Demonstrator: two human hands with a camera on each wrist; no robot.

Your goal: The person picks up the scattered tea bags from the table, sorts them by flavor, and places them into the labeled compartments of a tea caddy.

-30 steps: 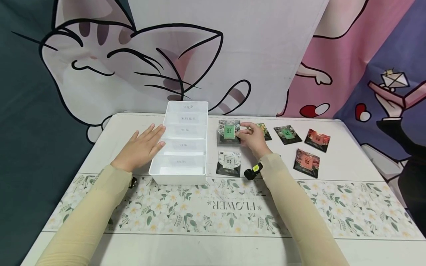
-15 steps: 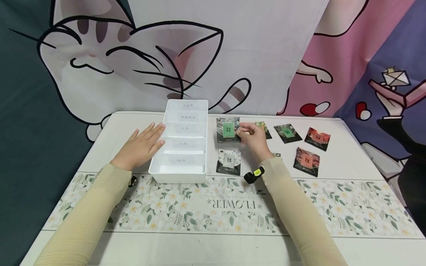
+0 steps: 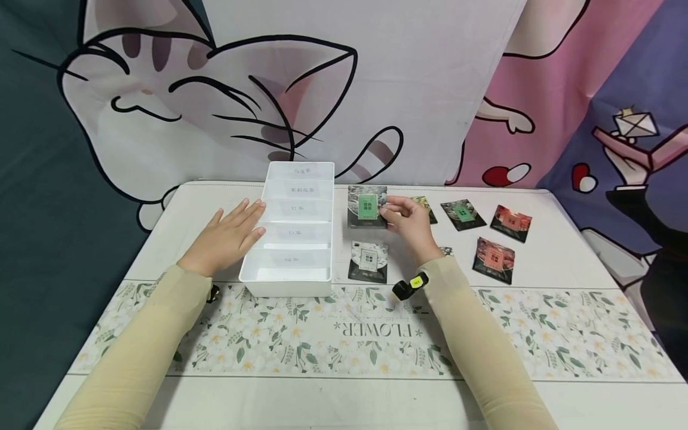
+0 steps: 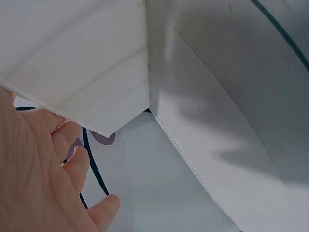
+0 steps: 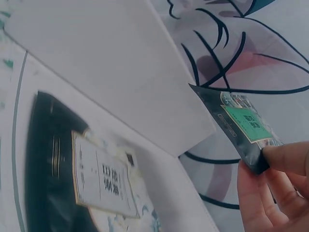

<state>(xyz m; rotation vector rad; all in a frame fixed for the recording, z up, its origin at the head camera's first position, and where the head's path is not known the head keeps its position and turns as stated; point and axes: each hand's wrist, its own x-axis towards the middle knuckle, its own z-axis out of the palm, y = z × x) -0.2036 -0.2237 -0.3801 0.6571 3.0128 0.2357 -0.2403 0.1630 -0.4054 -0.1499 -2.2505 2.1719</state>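
Note:
My right hand (image 3: 412, 230) pinches the lower right part of a dark tea sachet (image 3: 367, 206) with a green label, between thumb and fingers. In the right wrist view this green-label sachet (image 5: 248, 124) is tilted and raised off the table, beside the box wall. My left hand (image 3: 223, 240) lies with straight, spread fingers along the left side of a white box (image 3: 290, 289). The left wrist view shows its fingers (image 4: 72, 137) at the box's side wall (image 4: 87, 72). A white-label tea sachet (image 3: 368, 261) lies just right of the box.
Handwritten labels mark the several compartments of the box. Further right lie a yellow-label sachet (image 3: 423, 206), partly behind my right hand, another green-label sachet (image 3: 463, 214) and two red-label sachets (image 3: 494, 260). A printed cloth (image 3: 430, 89) hangs behind the table.
My right hand has lifted the green-label sachet slightly and turned its face more toward the head camera. The left hand keeps its place at the box.

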